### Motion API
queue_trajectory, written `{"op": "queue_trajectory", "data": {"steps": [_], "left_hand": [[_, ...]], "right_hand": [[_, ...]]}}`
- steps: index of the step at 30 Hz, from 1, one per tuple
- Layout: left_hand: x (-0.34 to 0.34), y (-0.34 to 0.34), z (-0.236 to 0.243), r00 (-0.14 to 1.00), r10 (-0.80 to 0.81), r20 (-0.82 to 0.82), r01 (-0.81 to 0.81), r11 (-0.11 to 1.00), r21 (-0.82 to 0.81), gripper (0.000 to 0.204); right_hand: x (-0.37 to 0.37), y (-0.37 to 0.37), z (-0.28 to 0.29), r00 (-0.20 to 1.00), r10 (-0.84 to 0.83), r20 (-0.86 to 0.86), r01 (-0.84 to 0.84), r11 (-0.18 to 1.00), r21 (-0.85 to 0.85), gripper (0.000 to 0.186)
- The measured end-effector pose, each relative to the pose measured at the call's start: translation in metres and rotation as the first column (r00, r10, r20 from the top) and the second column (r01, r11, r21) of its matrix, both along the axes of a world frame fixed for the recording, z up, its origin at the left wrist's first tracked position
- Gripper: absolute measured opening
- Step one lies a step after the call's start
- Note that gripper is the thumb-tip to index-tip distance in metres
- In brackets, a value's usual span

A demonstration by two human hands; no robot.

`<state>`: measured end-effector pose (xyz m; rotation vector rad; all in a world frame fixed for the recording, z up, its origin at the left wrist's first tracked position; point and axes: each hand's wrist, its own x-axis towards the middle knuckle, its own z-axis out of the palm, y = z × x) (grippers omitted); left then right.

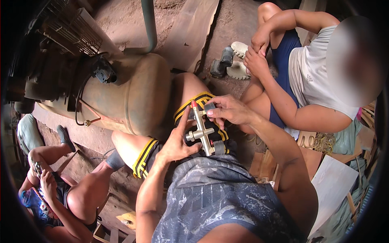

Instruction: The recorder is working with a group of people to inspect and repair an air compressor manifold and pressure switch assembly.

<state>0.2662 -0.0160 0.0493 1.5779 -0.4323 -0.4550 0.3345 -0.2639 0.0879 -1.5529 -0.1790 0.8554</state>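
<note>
A metal pipe manifold [199, 121] with side fittings and a red end piece [194, 104] lies above my lap. My left hand [174, 143] supports it, its thumb by the lower side fitting and its index finger stretched along the pipe. With my right hand [230, 110] I pinch a small black part [209, 107] at the manifold's upper right side, thumb and finger closed on it. Another dark round part [219, 148] sits by the manifold's lower end. Whether it is a gauge or a knob I cannot tell.
A large rusty air tank [142, 91] with a thin copper pipe [93, 115] lies ahead to the left. One seated person [312, 77] is close on the right, another [56, 194] at lower left. Wood boards [334, 184] and pale clogs [239, 71] are on the floor.
</note>
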Motion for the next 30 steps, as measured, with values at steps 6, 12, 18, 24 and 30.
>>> {"op": "queue_trajectory", "data": {"steps": [6,12,18,24,30], "left_hand": [[0.001,-0.017,-0.002,0.994,0.088,-0.067,-0.087,0.996,0.015,0.121],[-0.001,-0.025,0.01,0.958,0.174,-0.23,-0.226,0.948,-0.225,0.098],[-0.001,-0.025,0.017,0.924,0.299,-0.237,-0.348,0.915,-0.202,0.06],[-0.006,-0.027,0.018,0.885,0.339,-0.318,-0.431,0.855,-0.287,0.058],[0.001,-0.019,0.027,0.942,0.3,-0.148,-0.332,0.897,-0.291,0.061]], "right_hand": [[0.004,0.002,0.0,0.998,-0.002,-0.057,0.004,1.0,0.028,0.035],[0.001,0.004,-0.002,0.963,-0.12,-0.241,0.163,0.972,0.168,0.037],[0.001,0.005,0.005,0.95,-0.103,-0.296,0.169,0.964,0.206,0.042],[0.014,0.004,0.02,0.999,-0.03,-0.02,0.029,0.998,-0.058,0.04],[0.02,-0.006,0.058,0.417,0.222,0.882,0.083,0.956,-0.28,0.033]]}}
